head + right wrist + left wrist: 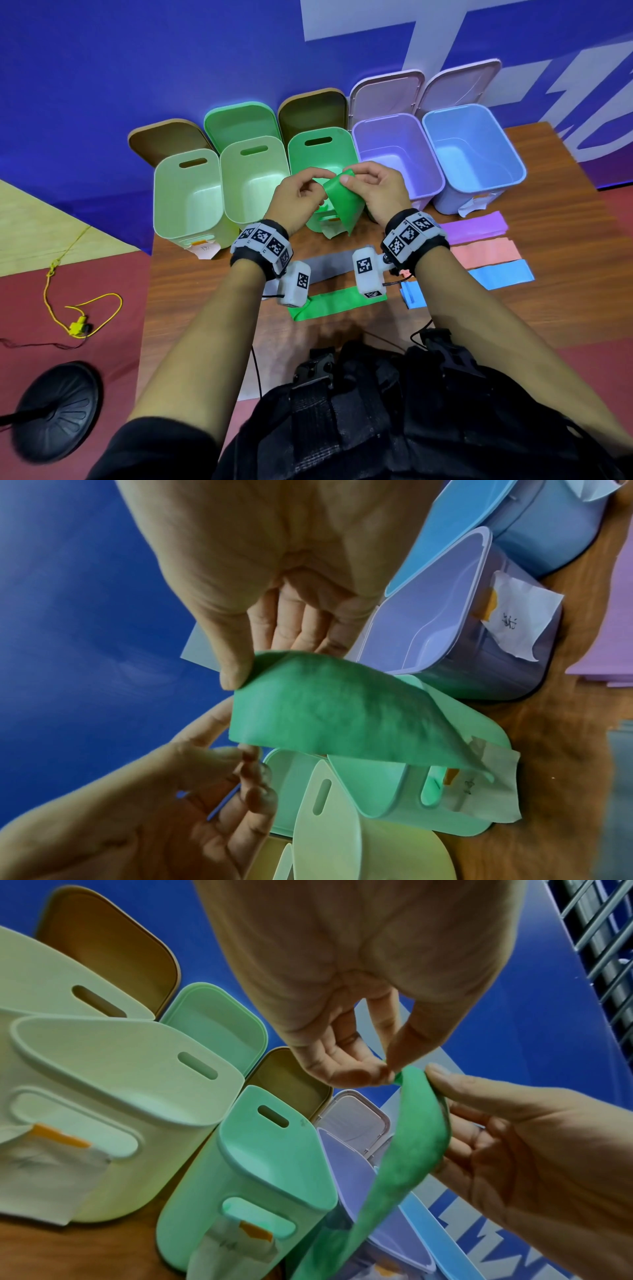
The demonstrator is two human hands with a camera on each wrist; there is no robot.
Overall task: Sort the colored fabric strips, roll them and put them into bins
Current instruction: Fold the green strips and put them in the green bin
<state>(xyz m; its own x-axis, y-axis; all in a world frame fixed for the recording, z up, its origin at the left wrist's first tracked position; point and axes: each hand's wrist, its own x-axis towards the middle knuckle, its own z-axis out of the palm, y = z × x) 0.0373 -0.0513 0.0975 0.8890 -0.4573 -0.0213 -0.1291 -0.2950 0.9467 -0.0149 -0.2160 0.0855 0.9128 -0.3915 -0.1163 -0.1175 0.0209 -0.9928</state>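
Note:
Both hands hold a green fabric strip [342, 204] in the air, above the front of the green bin [320, 150]. My left hand [317, 186] pinches the strip's upper corner between thumb and forefinger; the left wrist view shows that left hand [388, 1069] pinch at the edge of the green strip [418, 1137]. The right hand [350, 180] grips the top edge, with its thumb in front and its fingers behind. In the right wrist view the green strip [325, 710] curves down from my right hand [255, 656]. Its lower end hangs loose.
Five open bins line the back of the wooden table [212, 291]: two pale green [186, 195] [253, 178], one green, one purple [397, 154], one blue [472, 154]. On the table lie another green strip [335, 303], a grey [329, 267], a purple [474, 228], a pink [486, 253] and a blue strip [501, 274].

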